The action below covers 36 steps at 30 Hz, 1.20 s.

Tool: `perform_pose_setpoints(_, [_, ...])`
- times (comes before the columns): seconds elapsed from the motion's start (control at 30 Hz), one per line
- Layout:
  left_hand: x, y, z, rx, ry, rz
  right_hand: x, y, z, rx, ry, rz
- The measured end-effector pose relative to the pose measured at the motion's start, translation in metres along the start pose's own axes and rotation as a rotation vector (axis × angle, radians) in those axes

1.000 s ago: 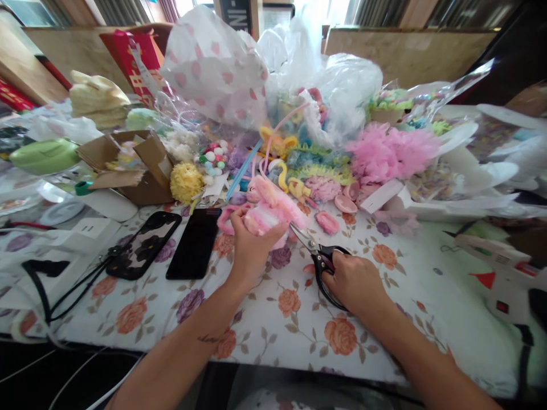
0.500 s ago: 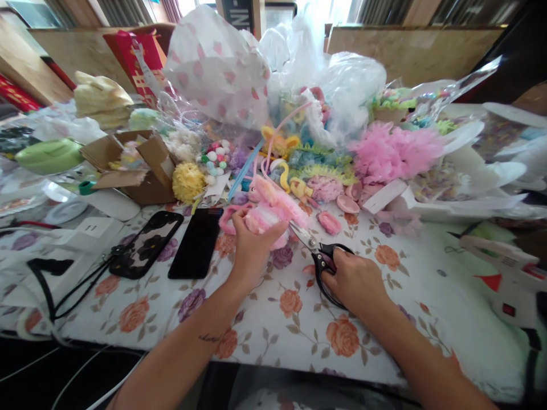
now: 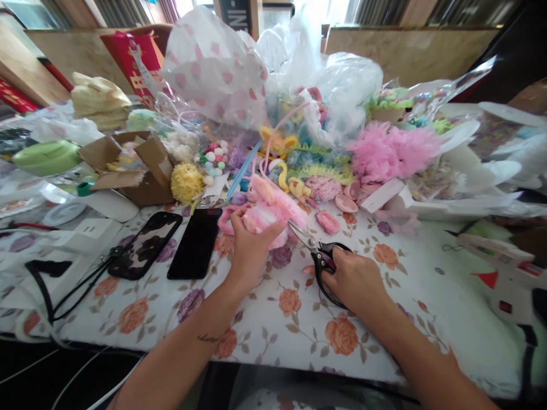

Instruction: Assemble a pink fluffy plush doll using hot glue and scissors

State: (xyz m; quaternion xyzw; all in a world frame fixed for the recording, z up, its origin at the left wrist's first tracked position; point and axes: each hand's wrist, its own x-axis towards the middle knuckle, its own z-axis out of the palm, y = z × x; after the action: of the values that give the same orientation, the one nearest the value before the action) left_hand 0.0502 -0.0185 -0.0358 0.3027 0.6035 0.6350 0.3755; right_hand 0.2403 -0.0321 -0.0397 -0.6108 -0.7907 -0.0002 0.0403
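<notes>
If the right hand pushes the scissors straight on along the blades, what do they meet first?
Most likely the pink fluffy piece held in the left hand. The right hand aims the scissors up and left, tips right beside it; whether they already touch is unclear.

Home craft table, floral tablecloth (image 3: 294, 319), fluffy trimmings (image 3: 391, 149), glue gun (image 3: 504, 273)

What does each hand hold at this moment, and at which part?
The left hand grips a pink fluffy bundle around its lower end. The right hand holds black-handled scissors by the handle loops, blades pointing toward the bundle.
</notes>
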Motion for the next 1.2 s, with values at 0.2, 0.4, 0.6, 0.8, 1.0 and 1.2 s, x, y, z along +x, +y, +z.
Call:
perform_pose_setpoints(0.2, [0.003,-0.001,0.000,-0.020,-0.005,-0.018,0.000,0.001,0.002,-0.010,0.043,-0.002])
perform_pose_setpoints(0.4, [0.001,0.006,0.000,0.039,0.009,-0.100,0.000,0.004,0.003,-0.003,0.054,-0.063])
perform_pose_setpoints(0.6, [0.000,0.016,0.000,-0.222,-0.099,-0.223,-0.002,0.003,0.000,0.058,0.052,-0.126])
perform_pose_setpoints(0.8, [0.002,0.009,0.000,-0.223,-0.096,-0.188,-0.001,0.003,-0.005,0.020,0.017,0.009])
perform_pose_setpoints(1.0, [0.000,0.007,0.000,-0.173,-0.115,-0.147,-0.003,0.003,-0.002,0.024,0.010,-0.008])
perform_pose_setpoints(1.2, [0.002,0.007,0.000,-0.192,-0.087,-0.170,-0.002,0.004,-0.002,0.027,0.068,-0.039])
